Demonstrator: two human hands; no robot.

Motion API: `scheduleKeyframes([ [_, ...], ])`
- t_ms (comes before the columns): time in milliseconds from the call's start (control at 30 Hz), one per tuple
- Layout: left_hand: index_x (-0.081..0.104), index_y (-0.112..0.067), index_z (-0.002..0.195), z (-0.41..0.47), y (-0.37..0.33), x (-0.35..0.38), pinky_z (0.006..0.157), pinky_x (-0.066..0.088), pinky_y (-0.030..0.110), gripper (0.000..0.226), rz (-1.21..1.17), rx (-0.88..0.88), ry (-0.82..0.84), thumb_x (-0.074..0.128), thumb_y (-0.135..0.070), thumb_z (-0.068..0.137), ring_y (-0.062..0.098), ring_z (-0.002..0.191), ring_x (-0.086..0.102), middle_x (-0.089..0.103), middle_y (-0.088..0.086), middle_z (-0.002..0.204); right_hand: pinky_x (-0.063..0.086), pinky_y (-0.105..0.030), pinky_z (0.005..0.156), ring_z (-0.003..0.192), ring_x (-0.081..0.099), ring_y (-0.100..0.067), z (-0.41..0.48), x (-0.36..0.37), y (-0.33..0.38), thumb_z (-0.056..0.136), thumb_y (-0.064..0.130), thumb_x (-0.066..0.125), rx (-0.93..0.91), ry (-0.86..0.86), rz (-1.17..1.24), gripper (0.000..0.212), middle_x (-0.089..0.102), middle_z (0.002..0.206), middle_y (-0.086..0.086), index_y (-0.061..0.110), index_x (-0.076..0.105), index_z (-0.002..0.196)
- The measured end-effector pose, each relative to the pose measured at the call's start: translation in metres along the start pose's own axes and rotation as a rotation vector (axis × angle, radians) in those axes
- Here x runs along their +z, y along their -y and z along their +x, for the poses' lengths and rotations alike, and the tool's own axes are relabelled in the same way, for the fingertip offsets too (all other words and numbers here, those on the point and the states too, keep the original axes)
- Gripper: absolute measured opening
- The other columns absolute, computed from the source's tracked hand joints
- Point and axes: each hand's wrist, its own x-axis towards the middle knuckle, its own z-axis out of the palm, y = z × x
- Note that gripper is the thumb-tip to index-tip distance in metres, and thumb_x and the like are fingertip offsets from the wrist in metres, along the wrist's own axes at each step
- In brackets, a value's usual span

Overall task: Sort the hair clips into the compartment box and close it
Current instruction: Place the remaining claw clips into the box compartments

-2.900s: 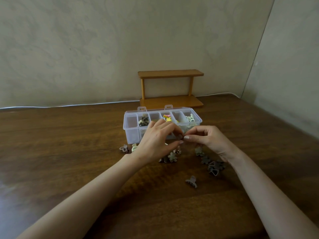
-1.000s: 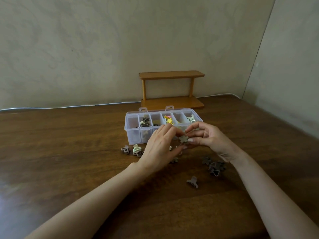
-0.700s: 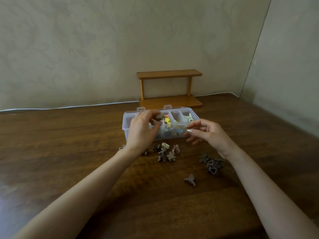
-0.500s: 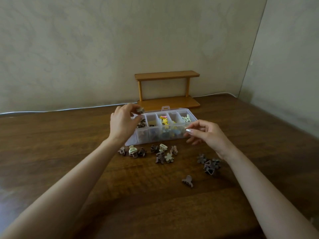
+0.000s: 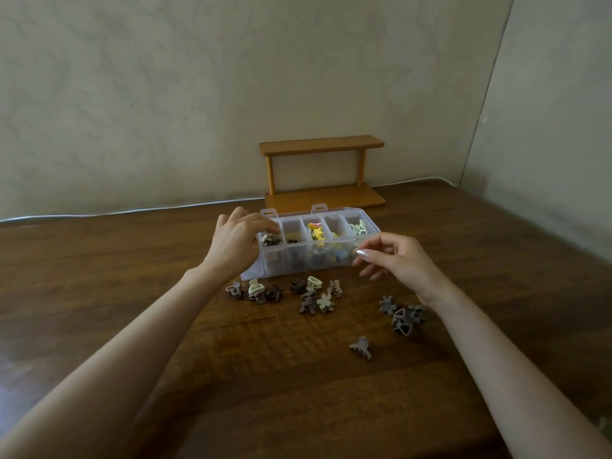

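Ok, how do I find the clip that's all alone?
Start at the clear compartment box on the brown table. Loose clips lie scattered in front of it. The lone brown claw clip sits nearest the person, touching no other clip.

No readable text or labels

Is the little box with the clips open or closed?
Open. The compartment box shows all its compartments from above, and hair clips lie uncovered inside. No lid sits over them.
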Motion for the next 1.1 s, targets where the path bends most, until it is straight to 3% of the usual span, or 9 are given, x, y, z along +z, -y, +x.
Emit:
scheduleKeyframes([
  [200, 0.069, -0.022, 0.099, -0.003, 0.001, 0.002, 0.086, 0.032, 0.036, 0.039, -0.023, -0.051, -0.083, 0.042, 0.003, 0.088, 0.021, 0.103, 0.047, 0.062, -0.001, 0.114, 0.056, -0.024, 0.065, 0.078, 0.069, -0.020, 0.000, 0.000, -0.001, 0.090, 0.011, 0.057, -0.003, -0.007, -0.006, 0.012, 0.071, 0.091, -0.008, 0.009, 0.064, 0.100],
  [333, 0.067, -0.024, 0.107, -0.002, -0.001, 0.003, 0.088, 0.029, 0.036, 0.040, 0.034, -0.046, -0.001, 0.040, -0.001, 0.090, 0.019, 0.105, 0.044, 0.061, -0.004, 0.122, 0.056, -0.024, 0.065, 0.079, 0.069, -0.021, 0.000, 0.000, 0.000, 0.090, 0.012, 0.057, -0.003, -0.005, -0.019, 0.011, 0.071, 0.091, -0.007, 0.009, 0.064, 0.099],
  [433, 0.067, -0.023, 0.105, -0.002, -0.002, -0.001, 0.089, 0.028, 0.035, 0.041, -0.062, -0.067, 0.000, 0.039, 0.002, 0.088, 0.019, 0.106, 0.045, 0.061, -0.005, 0.112, 0.056, -0.024, 0.065, 0.078, 0.069, -0.019, 0.000, 0.000, -0.001, 0.091, 0.012, 0.057, -0.003, -0.007, -0.026, 0.011, 0.071, 0.090, -0.006, 0.010, 0.064, 0.098],
  [600, 0.055, -0.023, 0.112, 0.000, 0.003, -0.005, 0.093, 0.025, 0.036, 0.032, -0.093, -0.040, 0.078, 0.040, -0.007, 0.089, 0.014, 0.112, 0.045, 0.063, -0.012, 0.116, 0.056, -0.025, 0.066, 0.079, 0.069, -0.020, 0.001, 0.000, -0.001, 0.090, 0.012, 0.058, 0.001, 0.008, -0.027, 0.012, 0.071, 0.091, -0.007, 0.008, 0.064, 0.099],
  [733, 0.057, -0.021, 0.107, -0.004, 0.001, -0.006, 0.091, 0.028, 0.039, 0.024, -0.080, -0.052, -0.093, 0.044, -0.010, 0.090, 0.016, 0.106, 0.048, 0.067, -0.011, 0.106, 0.055, -0.025, 0.066, 0.079, 0.069, -0.020, 0.001, -0.001, -0.002, 0.090, 0.012, 0.058, 0.007, -0.003, -0.037, 0.011, 0.071, 0.091, -0.006, 0.010, 0.064, 0.098],
  [967, 0.056, -0.023, 0.114, -0.002, -0.001, -0.007, 0.090, 0.027, 0.037, 0.028, 0.024, 0.002, 0.006, 0.046, -0.014, 0.090, 0.016, 0.108, 0.045, 0.064, -0.009, 0.114, 0.055, -0.025, 0.066, 0.079, 0.069, -0.018, 0.001, -0.002, -0.001, 0.090, 0.013, 0.058, 0.013, 0.001, -0.062, 0.010, 0.071, 0.091, -0.005, 0.012, 0.064, 0.098],
  [1100, 0.060, -0.017, 0.106, -0.011, -0.013, -0.003, 0.081, 0.032, 0.035, 0.022, -0.027, 0.034, -0.210, 0.053, -0.009, 0.087, 0.025, 0.105, 0.048, 0.063, 0.002, 0.112, 0.052, -0.023, 0.062, 0.076, 0.068, -0.017, 0.001, -0.009, -0.001, 0.089, 0.014, 0.060, 0.023, 0.007, -0.124, 0.011, 0.071, 0.092, -0.005, 0.012, 0.064, 0.099],
])
